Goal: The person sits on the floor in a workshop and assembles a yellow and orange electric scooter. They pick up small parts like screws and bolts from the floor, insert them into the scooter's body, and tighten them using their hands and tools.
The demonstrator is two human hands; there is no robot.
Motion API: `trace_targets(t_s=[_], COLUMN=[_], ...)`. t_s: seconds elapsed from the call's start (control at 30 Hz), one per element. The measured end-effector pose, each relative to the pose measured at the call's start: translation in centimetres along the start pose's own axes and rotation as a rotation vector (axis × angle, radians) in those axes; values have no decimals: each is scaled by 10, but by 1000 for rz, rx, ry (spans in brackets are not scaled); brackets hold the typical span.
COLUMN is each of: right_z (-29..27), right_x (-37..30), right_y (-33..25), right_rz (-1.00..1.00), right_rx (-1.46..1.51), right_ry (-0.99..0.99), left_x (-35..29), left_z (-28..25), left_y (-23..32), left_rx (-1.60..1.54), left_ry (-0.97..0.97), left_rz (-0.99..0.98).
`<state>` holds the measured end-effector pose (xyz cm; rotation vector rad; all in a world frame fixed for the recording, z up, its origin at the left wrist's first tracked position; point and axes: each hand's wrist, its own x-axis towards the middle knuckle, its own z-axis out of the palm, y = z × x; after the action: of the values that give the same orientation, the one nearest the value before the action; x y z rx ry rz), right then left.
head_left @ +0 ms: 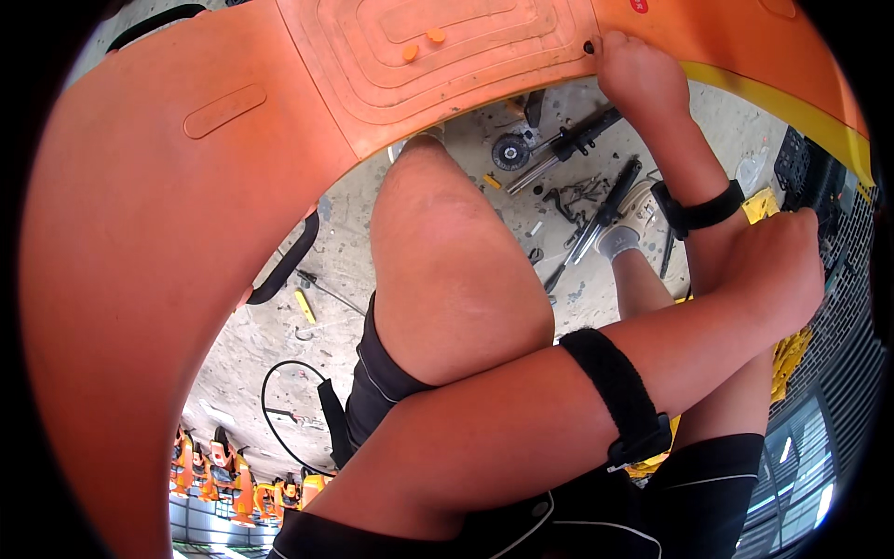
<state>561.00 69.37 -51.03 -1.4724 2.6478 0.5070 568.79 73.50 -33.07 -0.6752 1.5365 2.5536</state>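
A large curved orange plastic shell [140,270] arches over my legs, with a panel of stepped, rounded grooves [410,42] at its top. My right hand [643,74] is closed at the shell's inner edge, its curled fingers against the orange surface beside a small dark round fitting [589,47]. Whatever those fingers grip is hidden. My left forearm crosses in front of my body to the right, over the right forearm. My left hand [787,265] is closed in a fist; its fingertips and anything in them are out of sight. Black straps circle both forearms.
On the stained floor lie a small black wheel [510,151], a tube-shaped shock absorber [568,149], a second one [610,205] by my right foot, and several small parts. A black handle [289,261], a yellow piece [304,306] and a looped cable [264,401] are leftward. Orange machines [233,480] stand beyond.
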Motion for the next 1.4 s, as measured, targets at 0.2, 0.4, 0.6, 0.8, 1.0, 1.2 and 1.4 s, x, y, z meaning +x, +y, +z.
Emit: trace_targets(t_s=[0.2,0.4,0.6,0.8,1.0,1.2,1.4], right_z=[-11,-15,-2,-7,-13,1,7], right_x=[-4,-7,-1,8,-4,-7,-2], right_y=[3,8,4,-5,2,2,0], right_rz=[-13,-117,41,353,158,-40,47], right_rx=[251,170,162,297,407,166,23], right_ry=[106,79,57,-132,21,122,38], left_x=[-4,-2,-3,-4,-5,-6,-4], left_z=[-1,2,2,-2,6,4,-1], left_y=[1,1,-1,-2,-7,-6,-2], left_rx=[-4,-54,-22,-34,-43,-34,-4], left_ry=[-67,-71,-3,-53,-37,-39,-70], left_rz=[-46,-40,2,-22,-20,-24,-43])
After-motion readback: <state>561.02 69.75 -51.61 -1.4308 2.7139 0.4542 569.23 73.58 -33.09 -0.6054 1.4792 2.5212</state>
